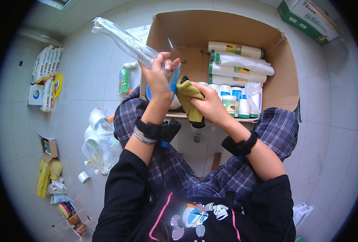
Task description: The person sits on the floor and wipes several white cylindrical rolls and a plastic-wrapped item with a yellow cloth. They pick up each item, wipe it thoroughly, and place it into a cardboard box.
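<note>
left hand [158, 78] clasps a clear-wrapped ribbed item [128, 42], right hand [211, 105] pinches an olive cloth [190, 104], both by the cardboard box [183, 25]'s near left corner; seemingly bringing them together, which calls for a steady left hold

I see L hand [158, 78] upper ctr w/ plastic-wrapped item [128, 46]. R hand [212, 104] grips green cloth [189, 101] mid-frame. Carton [171, 30] upper ctr-R.

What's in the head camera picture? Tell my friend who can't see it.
A person's left hand grips a long clear plastic package, while the right hand holds an olive cloth. In front, an open cardboard box contains white rolls.
</note>
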`<action>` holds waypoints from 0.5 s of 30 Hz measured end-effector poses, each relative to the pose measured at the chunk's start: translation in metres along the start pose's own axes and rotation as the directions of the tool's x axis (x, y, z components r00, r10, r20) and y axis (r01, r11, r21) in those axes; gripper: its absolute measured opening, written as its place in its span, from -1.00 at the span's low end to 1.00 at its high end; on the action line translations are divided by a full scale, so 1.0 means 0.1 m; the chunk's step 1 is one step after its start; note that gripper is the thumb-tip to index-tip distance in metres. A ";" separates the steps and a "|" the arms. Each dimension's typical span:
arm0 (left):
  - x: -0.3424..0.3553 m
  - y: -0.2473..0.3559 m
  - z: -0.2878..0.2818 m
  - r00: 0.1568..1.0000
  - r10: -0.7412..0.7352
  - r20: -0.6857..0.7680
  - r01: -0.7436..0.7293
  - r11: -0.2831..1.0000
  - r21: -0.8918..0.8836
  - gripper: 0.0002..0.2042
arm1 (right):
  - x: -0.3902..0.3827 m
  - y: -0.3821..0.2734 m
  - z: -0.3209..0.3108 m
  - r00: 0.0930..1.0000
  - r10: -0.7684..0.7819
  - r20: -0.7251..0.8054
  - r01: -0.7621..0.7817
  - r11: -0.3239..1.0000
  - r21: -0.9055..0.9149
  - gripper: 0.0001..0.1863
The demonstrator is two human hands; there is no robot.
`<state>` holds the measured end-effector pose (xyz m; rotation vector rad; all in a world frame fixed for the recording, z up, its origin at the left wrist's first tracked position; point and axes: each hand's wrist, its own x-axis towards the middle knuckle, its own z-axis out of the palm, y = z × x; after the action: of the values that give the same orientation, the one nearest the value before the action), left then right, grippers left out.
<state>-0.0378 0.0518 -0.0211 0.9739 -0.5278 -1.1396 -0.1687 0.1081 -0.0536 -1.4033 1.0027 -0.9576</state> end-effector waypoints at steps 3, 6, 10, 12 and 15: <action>0.05 0.02 -0.05 1.000 0.029 0.009 -0.029 0.999 -0.015 -0.76 | 0.00 0.00 0.00 0.996 0.036 0.076 -0.040 0.998 0.056 -0.63; 0.11 0.01 -0.09 0.998 -0.060 -0.005 0.060 0.996 -0.072 -0.80 | -0.02 0.03 0.01 0.996 0.035 0.087 -0.042 0.996 0.081 -0.64; 0.09 -0.03 -0.11 0.979 -0.201 0.035 0.204 0.968 -0.146 -0.95 | 0.01 0.00 0.01 0.996 0.089 -0.019 -0.086 0.985 0.149 -0.68; 0.05 -0.05 -0.08 0.971 -0.233 0.058 0.240 0.954 -0.178 -0.91 | 0.04 0.04 -0.01 0.987 0.152 -0.051 -0.134 0.956 0.262 -0.72; 0.05 -0.03 -0.06 0.970 -0.232 0.072 0.242 0.954 -0.178 -0.89 | 0.09 0.08 -0.07 0.949 0.278 -0.149 -0.192 0.884 0.427 -0.73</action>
<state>-0.0327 0.0496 -0.0269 0.8631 -0.3424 -1.4061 -0.1734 0.0975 -0.0613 -0.8233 1.0269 -1.0699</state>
